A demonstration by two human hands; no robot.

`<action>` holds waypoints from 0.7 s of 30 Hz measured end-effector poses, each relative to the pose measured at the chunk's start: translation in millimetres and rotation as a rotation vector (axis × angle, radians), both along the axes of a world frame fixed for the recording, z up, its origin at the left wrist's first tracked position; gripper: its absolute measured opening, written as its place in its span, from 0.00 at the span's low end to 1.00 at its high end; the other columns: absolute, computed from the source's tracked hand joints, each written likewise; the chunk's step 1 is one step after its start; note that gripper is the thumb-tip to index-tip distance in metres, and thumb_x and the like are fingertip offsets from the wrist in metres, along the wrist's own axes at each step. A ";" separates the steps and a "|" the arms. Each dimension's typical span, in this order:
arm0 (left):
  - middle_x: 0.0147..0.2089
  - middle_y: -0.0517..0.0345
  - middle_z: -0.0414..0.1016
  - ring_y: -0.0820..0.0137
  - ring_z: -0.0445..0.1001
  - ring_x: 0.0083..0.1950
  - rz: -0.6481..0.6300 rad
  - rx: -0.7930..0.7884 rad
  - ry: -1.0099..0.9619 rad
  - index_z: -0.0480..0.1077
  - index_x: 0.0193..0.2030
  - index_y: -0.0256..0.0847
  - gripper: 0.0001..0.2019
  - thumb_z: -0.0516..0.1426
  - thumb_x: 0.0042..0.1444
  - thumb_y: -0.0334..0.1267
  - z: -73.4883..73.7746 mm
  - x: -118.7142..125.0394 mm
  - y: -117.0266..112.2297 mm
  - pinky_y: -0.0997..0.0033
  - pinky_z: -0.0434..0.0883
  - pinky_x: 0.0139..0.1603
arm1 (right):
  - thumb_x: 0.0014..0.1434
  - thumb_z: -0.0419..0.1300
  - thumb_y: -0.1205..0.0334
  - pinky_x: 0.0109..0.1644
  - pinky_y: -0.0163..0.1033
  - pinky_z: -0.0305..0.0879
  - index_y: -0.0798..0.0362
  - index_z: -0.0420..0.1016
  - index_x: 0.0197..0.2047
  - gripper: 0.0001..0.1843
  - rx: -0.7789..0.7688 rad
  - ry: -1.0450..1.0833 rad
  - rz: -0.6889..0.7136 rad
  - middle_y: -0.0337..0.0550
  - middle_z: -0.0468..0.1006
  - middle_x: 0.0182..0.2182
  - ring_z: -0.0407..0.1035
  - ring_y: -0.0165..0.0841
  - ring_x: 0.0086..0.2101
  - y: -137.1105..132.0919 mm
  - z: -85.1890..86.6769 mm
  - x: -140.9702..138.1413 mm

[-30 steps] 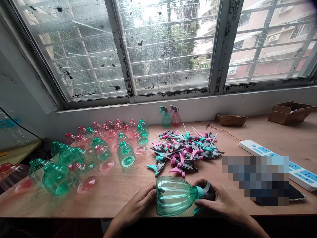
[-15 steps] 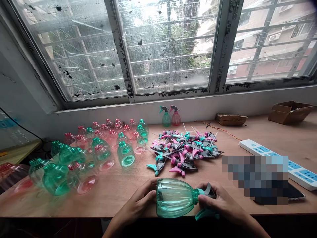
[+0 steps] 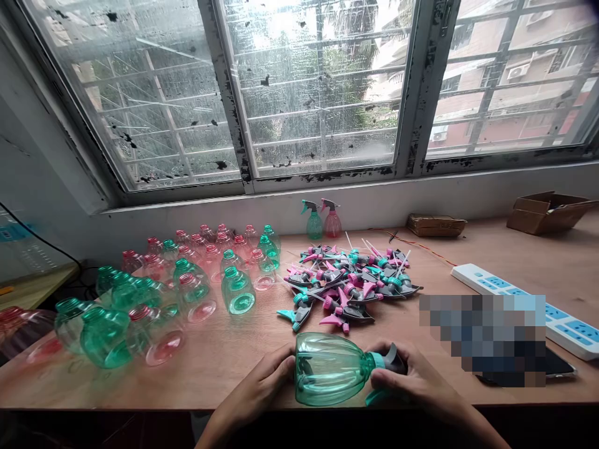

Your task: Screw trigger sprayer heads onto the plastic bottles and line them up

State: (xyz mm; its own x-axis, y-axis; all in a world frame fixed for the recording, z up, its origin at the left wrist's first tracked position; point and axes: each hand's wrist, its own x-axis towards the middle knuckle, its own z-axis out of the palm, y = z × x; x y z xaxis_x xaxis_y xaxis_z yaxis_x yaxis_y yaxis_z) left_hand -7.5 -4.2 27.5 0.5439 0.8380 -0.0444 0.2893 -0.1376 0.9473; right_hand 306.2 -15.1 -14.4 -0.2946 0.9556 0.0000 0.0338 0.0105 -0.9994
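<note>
A clear green spray bottle [image 3: 330, 369] lies on its side between my hands at the table's front edge, its base to the left. My left hand [image 3: 269, 380] is closed around the base end. My right hand [image 3: 407, 377] grips the grey and teal spray head [image 3: 394, 360] seated on the bottle's neck; its teal trigger points down toward me. Just beyond lies a heap of loose spray heads [image 3: 350, 280] in pink, teal and grey. To the left stand several open green bottles [image 3: 238, 292] and pink bottles [image 3: 197, 299] without heads.
Two assembled spray bottles, one green [image 3: 314, 223] and one pink [image 3: 332, 222], stand by the wall under the window. A white power strip [image 3: 486, 280], a flat cardboard box [image 3: 436, 225], an open carton [image 3: 547, 215] and a partly blurred dark device [image 3: 556, 365] are at right.
The bottle has shifted slightly up and turned a little in my hands. Less of the teal trigger shows below my right hand. Everything on the table stays put.
</note>
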 end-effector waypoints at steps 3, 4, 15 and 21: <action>0.65 0.54 0.76 0.54 0.70 0.65 -0.014 0.002 -0.011 0.71 0.65 0.46 0.24 0.50 0.70 0.54 -0.5 0.3 1.2 0.60 0.63 0.69 | 0.54 0.71 0.42 0.31 0.36 0.69 0.56 0.82 0.35 0.23 0.015 -0.030 0.018 0.43 0.83 0.25 0.75 0.37 0.28 0.1 -3.4 2.0; 0.66 0.54 0.76 0.54 0.70 0.65 -0.024 0.007 -0.019 0.71 0.65 0.46 0.23 0.51 0.70 0.53 -0.9 0.3 1.8 0.59 0.63 0.70 | 0.54 0.70 0.41 0.30 0.36 0.68 0.57 0.82 0.33 0.23 0.022 -0.044 0.027 0.43 0.83 0.24 0.75 0.37 0.27 0.2 -4.2 2.6; 0.71 0.54 0.70 0.54 0.65 0.71 -0.037 0.017 -0.047 0.65 0.70 0.50 0.24 0.53 0.70 0.51 -4.7 -1.9 3.3 0.57 0.58 0.72 | 0.53 0.71 0.41 0.34 0.39 0.72 0.55 0.80 0.37 0.24 -0.020 -0.034 0.001 0.43 0.84 0.26 0.77 0.40 0.30 -1.6 -1.5 1.0; 0.69 0.53 0.72 0.54 0.66 0.70 -0.013 0.014 -0.004 0.68 0.67 0.47 0.23 0.50 0.71 0.52 -3.1 -2.4 1.0 0.58 0.58 0.73 | 0.48 0.77 0.50 0.36 0.37 0.73 0.53 0.80 0.43 0.22 0.006 -0.019 -0.017 0.37 0.79 0.29 0.74 0.37 0.31 0.0 0.3 -0.6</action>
